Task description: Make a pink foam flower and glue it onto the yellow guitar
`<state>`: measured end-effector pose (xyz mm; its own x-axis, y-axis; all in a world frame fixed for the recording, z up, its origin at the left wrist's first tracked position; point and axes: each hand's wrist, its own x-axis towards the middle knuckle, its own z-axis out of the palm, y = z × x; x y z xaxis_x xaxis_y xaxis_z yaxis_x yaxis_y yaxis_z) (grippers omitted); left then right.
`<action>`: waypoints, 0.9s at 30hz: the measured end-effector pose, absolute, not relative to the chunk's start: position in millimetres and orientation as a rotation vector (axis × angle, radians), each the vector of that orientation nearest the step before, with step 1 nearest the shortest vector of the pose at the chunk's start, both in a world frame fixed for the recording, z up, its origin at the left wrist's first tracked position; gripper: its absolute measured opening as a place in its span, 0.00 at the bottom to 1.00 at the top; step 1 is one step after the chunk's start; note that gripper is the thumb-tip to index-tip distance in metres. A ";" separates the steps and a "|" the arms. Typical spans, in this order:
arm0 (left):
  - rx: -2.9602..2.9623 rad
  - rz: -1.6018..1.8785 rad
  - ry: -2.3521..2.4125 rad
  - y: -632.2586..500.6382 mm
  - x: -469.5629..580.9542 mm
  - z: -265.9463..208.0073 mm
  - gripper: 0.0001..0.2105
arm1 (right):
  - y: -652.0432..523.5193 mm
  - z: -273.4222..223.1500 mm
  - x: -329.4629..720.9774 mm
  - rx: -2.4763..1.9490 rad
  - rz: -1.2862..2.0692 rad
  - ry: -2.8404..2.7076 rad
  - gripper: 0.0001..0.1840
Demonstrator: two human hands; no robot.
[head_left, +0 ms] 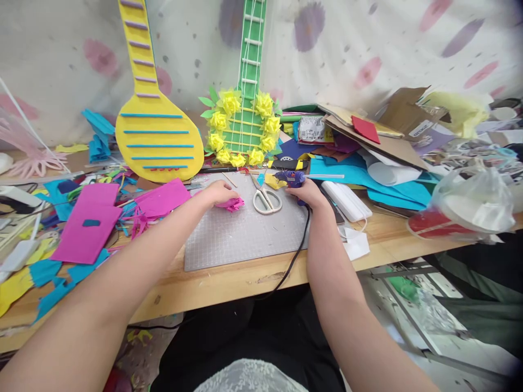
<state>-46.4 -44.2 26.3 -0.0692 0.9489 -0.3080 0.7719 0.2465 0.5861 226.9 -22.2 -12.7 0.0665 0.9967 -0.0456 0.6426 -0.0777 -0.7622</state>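
Note:
My left hand [219, 194] is closed on a small bunch of magenta fringed paper [233, 204] above the cutting mat [229, 239]. My right hand [304, 193] grips a dark blue glue gun [291, 177], with a clear glue stick [327, 176] poking out of its back end to the right. The gun's black cord [295, 258] hangs over the table's front edge. Between both hands lie white-handled scissors [267, 200], blades pointing away from me. Beyond them is a scrap of yellow paper [274, 181], close to the gun's nozzle.
A yellow paper instrument [159, 141] and a green one [247, 122] ringed with yellow flowers lean at the back. Magenta sheets [87, 223] and scraps cover the left. Blue sheets [396, 185], cardboard, a white power bank [347, 200] and a bagged tub [461, 212] occupy the right.

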 end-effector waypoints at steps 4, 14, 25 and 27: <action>1.515 0.441 1.894 -43.0 -52.5 24.0 0.19 | -28.8 -2.2 228.8 -1.817 0.820 -1.690 0.20; 1.216 0.646 1.726 -42.9 -70.2 30.3 0.07 | -71.9 57.3 212.3 -2.124 0.551 -2.145 0.17; 0.985 0.746 1.469 -45.1 -67.6 27.1 0.07 | -37.2 0.7 87.9 -1.114 0.960 -2.042 0.16; 1.005 0.729 1.456 -44.3 -69.7 23.7 0.09 | -39.3 -5.4 80.6 -1.131 1.020 -1.992 0.17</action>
